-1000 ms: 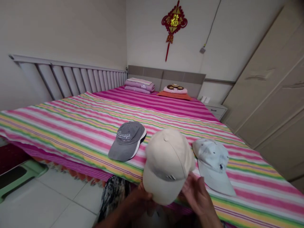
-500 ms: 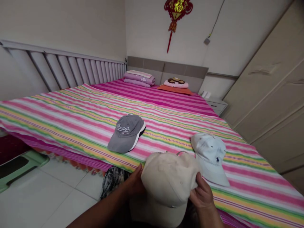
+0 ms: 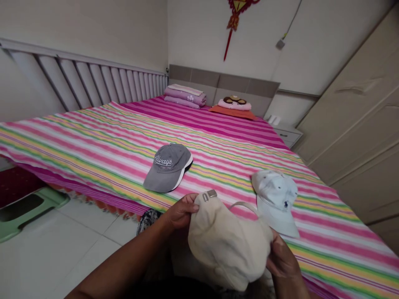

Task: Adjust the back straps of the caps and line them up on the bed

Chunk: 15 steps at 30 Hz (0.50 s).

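From the head camera, the person's left hand [image 3: 181,211] and right hand [image 3: 282,259] hold a cream baseball cap [image 3: 227,245] in front of the body, at the near edge of the bed. The left grip is closed on the cap's back edge, just beside its metal strap buckle [image 3: 209,195]. The right grip is closed on the opposite side, with the fabric bunched between the fingers and thumb. The cap's strap loop [image 3: 243,205] arches upward. A pale blue cap [image 3: 276,201] lies on the striped bedspread [image 3: 93,141], just beside the right hand without touching it. A gray "Always" cap [image 3: 166,168] lies farther left on the bedspread, well apart from both hands. Folded lilac bedding [image 3: 185,96] and a pink pillow [image 3: 233,104] sit by the headboard [image 3: 218,81]. A green stool [image 3: 31,209] stands on the tile floor [image 3: 59,257].
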Each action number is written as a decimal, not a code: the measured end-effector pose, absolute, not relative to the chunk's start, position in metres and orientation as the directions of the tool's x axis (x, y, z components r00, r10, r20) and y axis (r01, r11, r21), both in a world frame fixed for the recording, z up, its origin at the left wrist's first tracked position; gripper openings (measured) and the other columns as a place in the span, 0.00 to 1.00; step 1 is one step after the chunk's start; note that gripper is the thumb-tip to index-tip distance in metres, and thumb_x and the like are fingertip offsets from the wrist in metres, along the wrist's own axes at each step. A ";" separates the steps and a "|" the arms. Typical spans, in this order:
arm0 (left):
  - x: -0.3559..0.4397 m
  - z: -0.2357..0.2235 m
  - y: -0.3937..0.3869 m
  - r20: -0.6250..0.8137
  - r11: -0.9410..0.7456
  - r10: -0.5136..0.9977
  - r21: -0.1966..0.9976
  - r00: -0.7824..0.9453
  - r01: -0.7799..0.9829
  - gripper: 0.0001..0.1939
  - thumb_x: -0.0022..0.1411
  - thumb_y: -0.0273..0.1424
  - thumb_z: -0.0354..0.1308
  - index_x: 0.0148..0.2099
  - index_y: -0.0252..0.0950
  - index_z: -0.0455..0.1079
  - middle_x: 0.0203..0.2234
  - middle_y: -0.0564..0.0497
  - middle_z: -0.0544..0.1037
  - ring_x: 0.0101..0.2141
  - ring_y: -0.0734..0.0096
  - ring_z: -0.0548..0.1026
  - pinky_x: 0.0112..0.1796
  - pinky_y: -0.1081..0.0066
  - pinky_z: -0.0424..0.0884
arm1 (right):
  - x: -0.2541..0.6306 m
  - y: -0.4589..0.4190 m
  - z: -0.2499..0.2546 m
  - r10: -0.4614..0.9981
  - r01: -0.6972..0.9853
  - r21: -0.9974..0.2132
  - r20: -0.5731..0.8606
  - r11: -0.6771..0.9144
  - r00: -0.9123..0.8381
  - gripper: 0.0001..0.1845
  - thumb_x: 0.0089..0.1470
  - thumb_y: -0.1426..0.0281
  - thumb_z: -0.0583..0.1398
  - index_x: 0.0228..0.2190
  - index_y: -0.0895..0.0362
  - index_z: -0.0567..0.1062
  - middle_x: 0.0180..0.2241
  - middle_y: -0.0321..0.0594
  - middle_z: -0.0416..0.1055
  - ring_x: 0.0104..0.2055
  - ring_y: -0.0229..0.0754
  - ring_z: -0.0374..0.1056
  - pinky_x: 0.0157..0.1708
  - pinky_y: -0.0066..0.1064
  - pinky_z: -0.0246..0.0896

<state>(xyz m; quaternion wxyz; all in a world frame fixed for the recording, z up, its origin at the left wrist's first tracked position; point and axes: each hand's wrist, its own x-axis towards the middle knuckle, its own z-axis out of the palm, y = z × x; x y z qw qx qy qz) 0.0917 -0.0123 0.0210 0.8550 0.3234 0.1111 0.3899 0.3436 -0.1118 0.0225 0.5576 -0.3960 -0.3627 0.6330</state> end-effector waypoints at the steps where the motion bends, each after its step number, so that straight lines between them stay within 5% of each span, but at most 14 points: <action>1: 0.091 0.022 -0.012 0.052 0.495 0.728 0.652 0.684 -0.575 0.14 0.37 0.26 0.66 0.30 0.29 0.71 0.21 0.48 0.76 0.23 0.71 0.73 0.28 0.73 0.67 | 0.344 -0.112 0.025 0.990 -0.429 -0.893 -0.114 -0.138 -0.080 0.19 0.29 0.61 0.68 0.27 0.56 0.76 0.19 0.42 0.74 0.21 0.47 0.70 0.26 0.37 0.66; 8: 0.090 0.037 -0.011 0.001 0.454 0.709 0.765 0.705 -0.458 0.15 0.36 0.27 0.67 0.30 0.29 0.71 0.22 0.50 0.74 0.21 0.77 0.70 0.24 0.78 0.64 | 0.333 -0.111 0.039 0.989 -0.535 -0.840 -0.138 -0.088 0.054 0.17 0.24 0.72 0.71 0.23 0.55 0.74 0.18 0.35 0.72 0.20 0.39 0.67 0.22 0.28 0.61; 15: 0.098 0.050 -0.014 -0.079 0.390 0.758 0.851 0.648 -0.352 0.14 0.39 0.31 0.66 0.28 0.29 0.70 0.18 0.53 0.71 0.17 0.81 0.66 0.20 0.80 0.59 | 0.328 -0.115 0.045 0.994 -0.485 -0.868 -0.099 -0.109 -0.045 0.16 0.32 0.61 0.68 0.24 0.56 0.73 0.20 0.36 0.69 0.23 0.38 0.64 0.22 0.27 0.58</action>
